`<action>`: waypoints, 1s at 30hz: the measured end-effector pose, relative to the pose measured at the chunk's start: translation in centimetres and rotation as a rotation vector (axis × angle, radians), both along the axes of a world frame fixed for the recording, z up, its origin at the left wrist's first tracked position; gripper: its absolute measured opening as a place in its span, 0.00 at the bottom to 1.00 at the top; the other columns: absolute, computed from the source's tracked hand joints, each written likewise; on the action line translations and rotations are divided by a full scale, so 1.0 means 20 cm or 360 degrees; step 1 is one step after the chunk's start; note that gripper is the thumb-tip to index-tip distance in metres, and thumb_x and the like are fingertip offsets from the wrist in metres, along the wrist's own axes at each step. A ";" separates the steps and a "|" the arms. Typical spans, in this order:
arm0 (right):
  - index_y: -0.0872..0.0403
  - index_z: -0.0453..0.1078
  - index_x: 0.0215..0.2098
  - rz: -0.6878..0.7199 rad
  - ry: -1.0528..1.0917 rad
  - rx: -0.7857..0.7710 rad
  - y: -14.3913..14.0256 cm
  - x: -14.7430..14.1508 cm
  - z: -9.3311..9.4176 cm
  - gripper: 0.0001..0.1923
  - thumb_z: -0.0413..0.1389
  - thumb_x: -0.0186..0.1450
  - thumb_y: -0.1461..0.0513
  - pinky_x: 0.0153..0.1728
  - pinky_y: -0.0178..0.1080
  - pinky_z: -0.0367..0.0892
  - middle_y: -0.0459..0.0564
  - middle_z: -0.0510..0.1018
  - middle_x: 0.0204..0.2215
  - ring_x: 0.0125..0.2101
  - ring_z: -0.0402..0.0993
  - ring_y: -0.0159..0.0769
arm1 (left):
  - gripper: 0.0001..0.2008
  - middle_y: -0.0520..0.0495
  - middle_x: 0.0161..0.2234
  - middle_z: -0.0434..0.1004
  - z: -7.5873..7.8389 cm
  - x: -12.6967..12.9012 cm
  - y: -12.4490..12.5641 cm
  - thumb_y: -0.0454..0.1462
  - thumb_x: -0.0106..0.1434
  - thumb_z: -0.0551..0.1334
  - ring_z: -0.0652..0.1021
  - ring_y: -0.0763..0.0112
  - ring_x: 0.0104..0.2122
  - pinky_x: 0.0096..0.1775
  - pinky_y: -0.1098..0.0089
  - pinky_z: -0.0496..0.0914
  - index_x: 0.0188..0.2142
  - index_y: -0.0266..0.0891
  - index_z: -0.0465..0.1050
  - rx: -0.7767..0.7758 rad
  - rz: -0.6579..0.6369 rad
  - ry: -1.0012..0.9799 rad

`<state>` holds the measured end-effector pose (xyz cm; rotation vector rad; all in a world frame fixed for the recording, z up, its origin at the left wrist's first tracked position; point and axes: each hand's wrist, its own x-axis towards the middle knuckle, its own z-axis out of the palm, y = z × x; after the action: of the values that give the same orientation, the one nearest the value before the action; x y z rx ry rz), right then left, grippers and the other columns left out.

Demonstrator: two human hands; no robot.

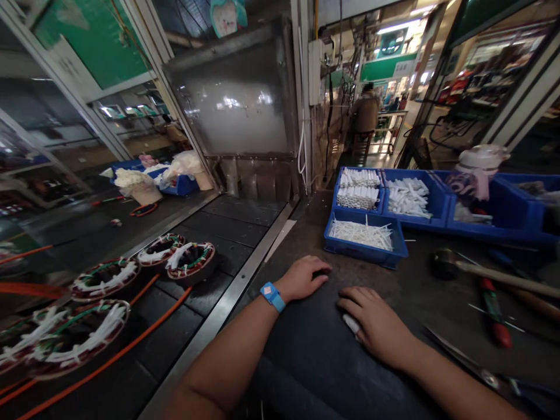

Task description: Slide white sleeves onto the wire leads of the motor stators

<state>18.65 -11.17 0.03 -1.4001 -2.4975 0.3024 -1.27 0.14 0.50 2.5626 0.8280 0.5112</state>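
Observation:
My left hand (pixel 306 276) rests palm down on the dark workbench (pixel 306 350), fingers loosely curled, holding nothing; a blue wristband (pixel 272 296) is on that wrist. Beside it my right hand (pixel 376 324) also lies flat on the bench, with a white wrap on one finger. Just beyond both hands sits a blue bin of thin white ties (pixel 363 238). To the left, wound stator coils (pixel 191 260) (pixel 104 279) lie on a black conveyor belt (pixel 236 224).
More blue bins with white tubes (pixel 359 189) and white sleeves (pixel 409 197) stand behind. A mallet (pixel 446 262), a red-handled screwdriver (pixel 494 309) and scissors (pixel 520 386) lie at right. A white bottle (pixel 479 166) stands in a bin. A person sits far back (pixel 365 114).

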 end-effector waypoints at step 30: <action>0.51 0.65 0.49 0.0014 -0.0022 -0.0002 0.01 0.01 -0.03 0.31 0.48 0.48 0.74 0.51 0.47 0.56 0.52 0.66 0.51 0.50 0.59 0.43 | 0.13 0.45 0.44 0.73 -0.01 -0.01 0.00 0.38 0.63 0.57 0.71 0.65 0.45 0.50 0.65 0.64 0.47 0.41 0.70 0.0006 -0.0032 0.0023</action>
<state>18.78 -11.04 -0.63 -1.3967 -2.5159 0.2970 -1.37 0.11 0.27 2.5784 0.8063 0.4890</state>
